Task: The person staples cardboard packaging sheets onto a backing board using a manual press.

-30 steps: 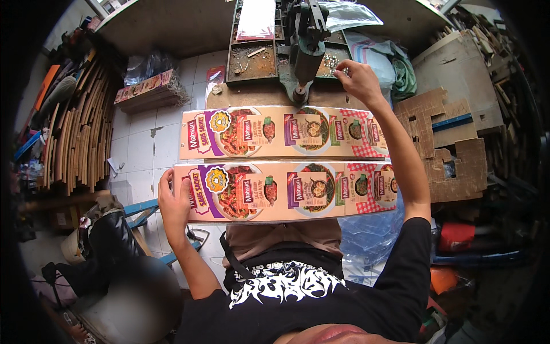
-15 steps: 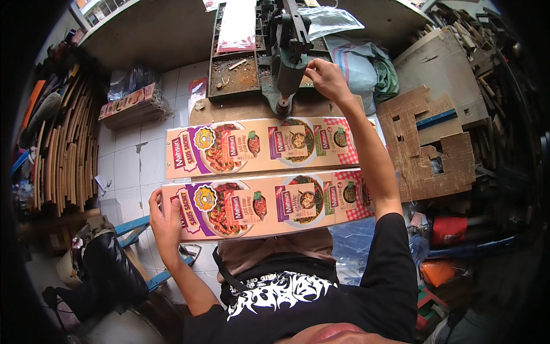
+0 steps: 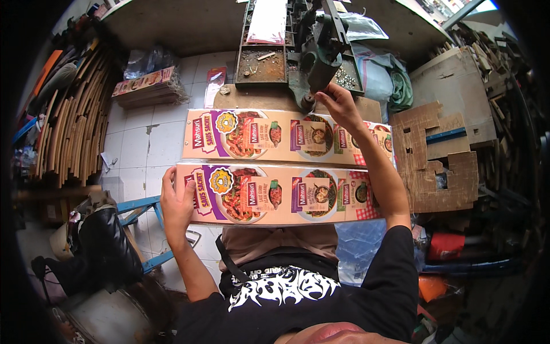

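Observation:
Two long printed cardboard panels with food pictures lie one behind the other before me: a near panel [image 3: 269, 195] and a far panel [image 3: 281, 136]. My left hand [image 3: 178, 198] is closed on the near panel's left end, thumb on top and the other fingers at its edge. Beyond the far panel stands a dark metal hand press [image 3: 321, 66]. Close to the lower tip of its post is my right hand [image 3: 342, 108], thumb and forefinger pinched together; anything between them is too small to make out. My right forearm crosses above both panels' right parts.
Trays [image 3: 260, 66] of small metal bits flank the press. A bundled stack of printed cards [image 3: 146, 86] sits on the tiled floor at left, near piled brown boards [image 3: 74, 114]. Cut-out brown board [image 3: 452, 166] lies at right, a blue metal frame [image 3: 154, 261] at lower left.
My right hand has come from beside the tray toward me, down to the press's lower tip. My left hand keeps its hold on the near panel. The whole view has shifted slightly.

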### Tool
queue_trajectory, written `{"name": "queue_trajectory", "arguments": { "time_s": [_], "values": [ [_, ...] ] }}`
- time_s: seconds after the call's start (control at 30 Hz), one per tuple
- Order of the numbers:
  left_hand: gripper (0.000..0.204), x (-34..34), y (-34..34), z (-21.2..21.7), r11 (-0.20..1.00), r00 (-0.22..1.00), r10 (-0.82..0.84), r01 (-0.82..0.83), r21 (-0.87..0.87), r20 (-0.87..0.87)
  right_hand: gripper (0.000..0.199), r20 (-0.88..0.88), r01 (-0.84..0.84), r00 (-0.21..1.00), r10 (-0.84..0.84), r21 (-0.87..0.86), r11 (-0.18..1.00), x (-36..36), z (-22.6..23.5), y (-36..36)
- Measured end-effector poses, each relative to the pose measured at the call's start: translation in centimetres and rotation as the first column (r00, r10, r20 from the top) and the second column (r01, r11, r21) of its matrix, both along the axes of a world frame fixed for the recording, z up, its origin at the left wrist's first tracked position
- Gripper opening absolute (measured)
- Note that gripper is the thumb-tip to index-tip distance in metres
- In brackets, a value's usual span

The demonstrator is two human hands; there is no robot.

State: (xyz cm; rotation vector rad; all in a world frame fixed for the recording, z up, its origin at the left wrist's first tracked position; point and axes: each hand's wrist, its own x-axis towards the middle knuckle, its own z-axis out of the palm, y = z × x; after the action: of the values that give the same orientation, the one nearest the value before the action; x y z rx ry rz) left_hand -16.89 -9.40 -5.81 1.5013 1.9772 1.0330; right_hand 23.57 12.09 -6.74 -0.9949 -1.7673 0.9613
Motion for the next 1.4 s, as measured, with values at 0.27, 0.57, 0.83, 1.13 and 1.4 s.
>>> {"name": "queue_trajectory", "arguments": {
  "time_s": [0.27, 0.57, 0.83, 1.13, 1.4],
  "values": [
    [0.054, -0.1, -0.2, -0.1, 1.0, 0.999, 0.026, -0.026, -0.002, -0.028, 0.012, -0.041, 0.0, 0.999, -0.004, -0.075, 0.997, -0.5, -0.5, -0.3],
    [0.053, 0.3, -0.1, 0.3, 1.0, 1.0, 0.022, -0.022, -0.006, -0.016, 0.014, -0.018, -0.011, 1.0, 0.01, -0.056, 0.998, -0.5, -0.6, -0.3],
    [0.04, -0.7, -0.9, 0.8, 0.998, 0.998, 0.062, -0.062, 0.03, -0.014, 0.018, 0.285, 0.281, 0.923, -0.258, -0.041, 0.959, 2.0, 4.8, -7.7],
    [0.03, 0.6, -1.3, 1.6, 0.985, 0.97, 0.151, -0.131, 0.112, -0.189, 0.032, 0.693, 0.835, 0.213, -0.689, 0.237, 0.497, 10.4, 3.5, -25.9],
    [0.027, -0.3, -0.7, 1.4, 0.988, 0.989, 0.139, -0.135, 0.078, -0.048, 0.039, 0.558, 0.91, 0.275, -0.783, 0.111, 0.4, 10.7, 0.5, -27.6]
  ]
}}
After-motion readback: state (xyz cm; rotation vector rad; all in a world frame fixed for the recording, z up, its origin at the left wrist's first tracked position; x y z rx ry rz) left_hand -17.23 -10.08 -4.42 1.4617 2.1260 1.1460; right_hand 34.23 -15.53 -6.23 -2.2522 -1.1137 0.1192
